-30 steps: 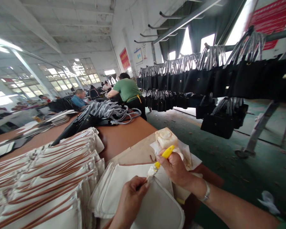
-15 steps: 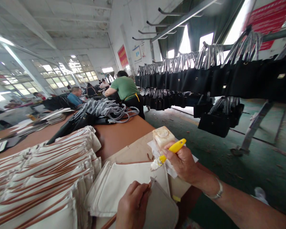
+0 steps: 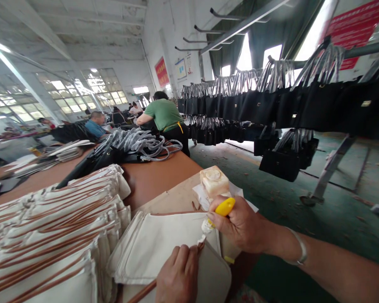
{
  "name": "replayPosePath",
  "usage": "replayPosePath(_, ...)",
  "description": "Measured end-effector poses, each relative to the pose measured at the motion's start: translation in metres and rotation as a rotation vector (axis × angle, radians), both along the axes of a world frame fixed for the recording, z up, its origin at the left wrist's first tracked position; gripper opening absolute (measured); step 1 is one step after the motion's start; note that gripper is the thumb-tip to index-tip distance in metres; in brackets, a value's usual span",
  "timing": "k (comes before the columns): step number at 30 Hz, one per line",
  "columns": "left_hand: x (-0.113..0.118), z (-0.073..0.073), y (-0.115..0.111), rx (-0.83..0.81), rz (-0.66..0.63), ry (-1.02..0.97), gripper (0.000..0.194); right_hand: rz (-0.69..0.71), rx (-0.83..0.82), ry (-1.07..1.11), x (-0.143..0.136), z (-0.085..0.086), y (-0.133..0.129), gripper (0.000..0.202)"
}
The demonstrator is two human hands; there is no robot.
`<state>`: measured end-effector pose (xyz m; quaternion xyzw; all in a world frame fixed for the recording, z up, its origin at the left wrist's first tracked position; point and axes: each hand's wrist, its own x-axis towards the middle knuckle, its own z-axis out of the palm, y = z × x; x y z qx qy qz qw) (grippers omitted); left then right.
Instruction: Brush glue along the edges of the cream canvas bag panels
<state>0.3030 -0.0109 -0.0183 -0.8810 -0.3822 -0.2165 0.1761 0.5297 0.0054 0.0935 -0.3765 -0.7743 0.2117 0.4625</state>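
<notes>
My right hand point(image 3: 240, 223) grips a glue brush by its yellow handle point(image 3: 225, 207). White glue coats the bristles point(image 3: 206, 227), and the brush tip touches the end of a brown strip point(image 3: 201, 243). That strip is pinched in my left hand point(image 3: 178, 271), just below the brush, with its tail point(image 3: 142, 292) coming out to the left. Beneath both hands lies a small stack of off-white bag panels point(image 3: 164, 235) with brown edging along the top. Beyond my right hand stands a stained, whitish square glue container point(image 3: 214, 180) on white paper.
Rows of stacked off-white panels with brown strips point(image 3: 66, 235) fill the table's left side. A bundle of wrapped handles point(image 3: 139, 143) lies farther back. Black bags point(image 3: 284, 105) hang on a rack to the right. A person in a green shirt point(image 3: 164, 115) bends over ahead.
My right hand has lowered the brush, bringing its glue-covered tip down onto the end of the brown strip. My left hand keeps its pinch, nearly in place.
</notes>
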Motion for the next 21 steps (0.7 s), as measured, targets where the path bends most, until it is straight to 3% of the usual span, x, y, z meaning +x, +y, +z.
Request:
replayPosePath(7, 0.001, 0.002, 0.0, -0.056, -0.004, -0.023, 0.023, 0.071, 0.1, -0.103, -0.005, -0.011, -0.002, 0.012)
replayPosePath(10, 0.004, 0.001, 0.0, -0.06, 0.003, -0.02, 0.021, 0.018, 0.095, -0.079, -0.001, -0.009, -0.004, 0.013)
replayPosePath(15, 0.009, -0.001, -0.001, -0.085, 0.017, -0.046, 0.024, 0.073, 0.056, -0.119, 0.001, -0.009, -0.001, 0.012)
replayPosePath(18, 0.007, 0.004, -0.009, -0.146, 0.09, -0.106, 0.018, 0.031, -0.023, -0.065, 0.005, -0.008, -0.003, 0.017)
replayPosePath(21, -0.003, 0.006, -0.021, -0.233, 0.211, -0.108, 0.03, -0.092, -0.074, 0.045, 0.012, -0.011, -0.009, 0.027)
